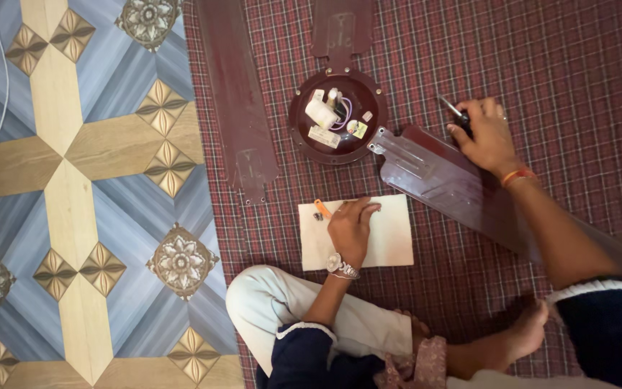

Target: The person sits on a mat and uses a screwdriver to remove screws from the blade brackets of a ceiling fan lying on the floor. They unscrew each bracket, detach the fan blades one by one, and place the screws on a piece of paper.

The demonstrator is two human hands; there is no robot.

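Sitting cross-legged on a red checked cloth (541,57), with a dark red ceiling fan motor housing (336,115) lying open at the far middle. Left hand (350,227) resting on a white sheet of paper (390,238) near the knees, fingers curled together over its far edge, close to a small orange piece (322,209). Right hand (487,133) to the right, fingers closed around a screwdriver (453,109), resting on an attached fan blade (440,176). Loose fan blade (235,94) lying at left, beside patterned floor (73,180).
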